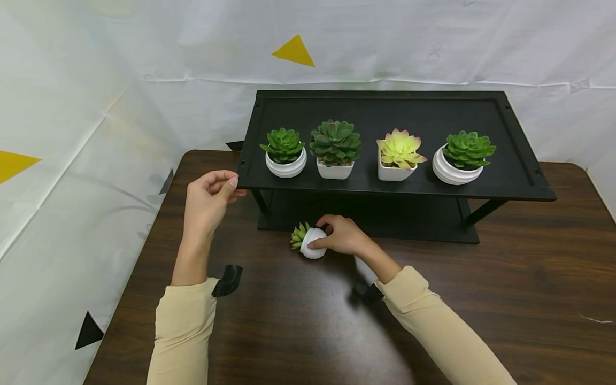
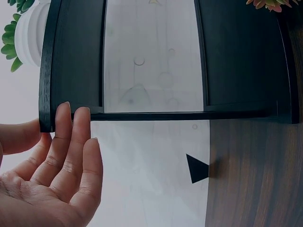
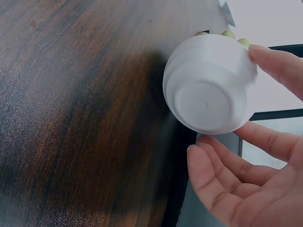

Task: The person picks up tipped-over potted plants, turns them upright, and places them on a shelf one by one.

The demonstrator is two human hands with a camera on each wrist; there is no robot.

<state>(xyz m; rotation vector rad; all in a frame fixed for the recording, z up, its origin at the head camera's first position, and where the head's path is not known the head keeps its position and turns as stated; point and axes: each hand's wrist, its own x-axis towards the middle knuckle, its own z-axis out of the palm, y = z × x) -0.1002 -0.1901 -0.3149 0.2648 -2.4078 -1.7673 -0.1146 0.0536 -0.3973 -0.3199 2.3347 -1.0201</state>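
My right hand [image 1: 340, 235] pinches a small white round pot [image 1: 314, 244] with a pale green succulent [image 1: 299, 235], in front of the black shelf's lower board. The pot is tilted on its side, its leaves toward the left; in the right wrist view its base [image 3: 206, 106] faces the camera. With thumb and fingers my left hand [image 1: 206, 200] pinches the front left corner of the black two-tier shelf [image 1: 375, 188]. In the left wrist view the thumb [image 2: 21, 137] lies on one face of the board and the fingers on the other.
On the top board stand a green succulent in a round pot [image 1: 286, 167], a dark green one in a square pot [image 1: 335, 170], a yellow-green one [image 1: 399, 149] and another green one [image 1: 467, 151]. The shelf stands on a brown wooden table [image 1: 289, 321] before white sheeting [image 1: 385, 43].
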